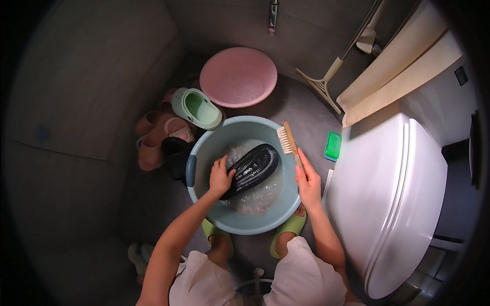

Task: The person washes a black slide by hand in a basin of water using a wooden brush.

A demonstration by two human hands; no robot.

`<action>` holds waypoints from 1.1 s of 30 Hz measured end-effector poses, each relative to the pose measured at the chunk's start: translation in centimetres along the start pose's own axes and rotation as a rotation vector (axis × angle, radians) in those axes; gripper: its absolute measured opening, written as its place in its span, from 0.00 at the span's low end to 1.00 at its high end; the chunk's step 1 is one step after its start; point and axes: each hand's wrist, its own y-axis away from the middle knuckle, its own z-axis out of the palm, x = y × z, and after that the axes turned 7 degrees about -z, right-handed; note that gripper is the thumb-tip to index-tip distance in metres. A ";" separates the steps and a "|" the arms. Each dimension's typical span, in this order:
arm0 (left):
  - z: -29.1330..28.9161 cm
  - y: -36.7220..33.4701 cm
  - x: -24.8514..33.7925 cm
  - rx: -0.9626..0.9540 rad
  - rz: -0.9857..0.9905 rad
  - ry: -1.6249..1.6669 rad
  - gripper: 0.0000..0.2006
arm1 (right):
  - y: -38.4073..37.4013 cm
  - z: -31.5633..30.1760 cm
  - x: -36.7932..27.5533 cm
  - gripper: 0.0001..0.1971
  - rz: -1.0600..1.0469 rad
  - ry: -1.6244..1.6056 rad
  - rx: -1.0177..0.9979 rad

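My left hand (220, 177) is closed on the near left end of a dark slipper (252, 168), whose wet, ridged face is turned up. The slipper lies tilted over foamy water (258, 199) in a blue-grey basin (214, 217) between my feet. In my right hand (308, 179), at the basin's right rim, is a wooden scrubbing brush (289, 137). Its pale bristles point left toward the basin, apart from the slipper. Part of the brush handle is hidden by my fingers.
Behind the basin sits a pink basin (239, 76) with water. Left of it lie a mint-green clog (198, 108) and several pink slippers (158, 140). On the right are a green soap box (333, 146), a large white fixture (383, 199) and a floor squeegee (326, 84). A tap (273, 18) hangs above.
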 end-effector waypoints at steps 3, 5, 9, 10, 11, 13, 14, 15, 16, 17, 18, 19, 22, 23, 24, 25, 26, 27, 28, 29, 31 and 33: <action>0.5 1.5 1.4 -0.023 0.224 -0.237 0.35 | -0.1 0.4 0.1 0.23 -0.027 0.063 -0.002; 0.3 3.0 2.3 -0.139 0.271 -0.311 0.49 | -0.2 0.6 0.1 0.23 -0.032 0.046 -0.012; -0.6 2.3 3.9 -0.380 0.183 -0.569 0.65 | 0.2 0.5 -0.1 0.23 -0.019 0.032 -0.024; -0.7 1.9 4.3 -0.401 0.144 -0.541 0.64 | 0.3 0.5 0.0 0.23 -0.013 0.029 -0.018; -0.7 1.6 4.4 -0.416 0.098 -0.512 0.64 | 0.2 0.6 0.1 0.23 -0.011 0.025 -0.020; -0.1 0.6 2.8 -0.469 0.110 -0.265 0.62 | 0.1 0.6 0.1 0.23 -0.009 0.016 -0.021; 0.5 -0.4 -1.1 -0.495 0.149 -0.051 0.60 | 0.0 0.9 -0.3 0.23 -0.007 0.000 -0.036; 0.0 -0.7 -0.4 -0.546 0.212 0.167 0.59 | 0.2 0.4 -0.2 0.23 0.008 0.002 -0.019; -0.7 -0.4 0.1 -0.839 -0.174 0.525 0.49 | 0.4 -0.1 0.2 0.23 0.008 0.000 -0.005; -2.8 -0.5 1.6 -0.903 -0.372 0.597 0.41 | 0.3 -0.1 0.4 0.23 -0.001 -0.009 -0.004; -2.0 -1.4 -0.2 -0.891 -0.485 0.642 0.39 | 0.2 -0.1 0.4 0.23 -0.010 -0.018 -0.003; -1.3 -2.2 -1.4 -0.876 -0.598 0.686 0.37 | 0.1 0.1 0.4 0.23 -0.011 -0.011 -0.001; -1.4 -2.1 -0.1 -0.316 -0.296 0.302 0.31 | 0.3 0.0 0.7 0.23 -0.001 0.016 0.011; -0.9 -2.3 -2.4 -0.065 -0.126 0.001 0.30 | 0.2 0.5 0.6 0.23 -0.005 0.006 -0.006; -0.7 -2.1 -2.9 0.019 0.032 -0.099 0.31 | 0.2 0.5 0.6 0.23 -0.005 0.007 -0.007; -0.2 -1.7 -3.2 -0.015 0.033 -0.143 0.30 | 0.2 0.4 0.5 0.23 0.000 -0.001 -0.013; 0.5 -1.2 -2.6 -0.057 0.040 -0.184 0.29 | 0.3 0.3 0.4 0.23 0.010 -0.004 -0.012; 1.1 -0.7 -2.4 -0.093 0.042 -0.227 0.28 | 0.3 0.3 0.3 0.23 0.015 -0.011 -0.018; 1.8 -0.1 -2.1 -0.074 0.062 -0.233 0.23 | 0.3 0.4 0.4 0.23 0.013 -0.019 -0.018; 2.6 0.6 -2.5 -0.123 0.093 -0.224 0.23 | 0.3 0.4 0.6 0.23 0.010 -0.028 -0.016; 3.2 2.3 -1.6 -0.367 0.020 -0.126 0.26 | 0.5 0.3 0.7 0.23 0.006 -0.017 -0.020; 2.2 2.4 0.2 -0.629 -0.121 -0.173 0.29 | 0.5 0.3 0.6 0.23 -0.002 0.019 -0.027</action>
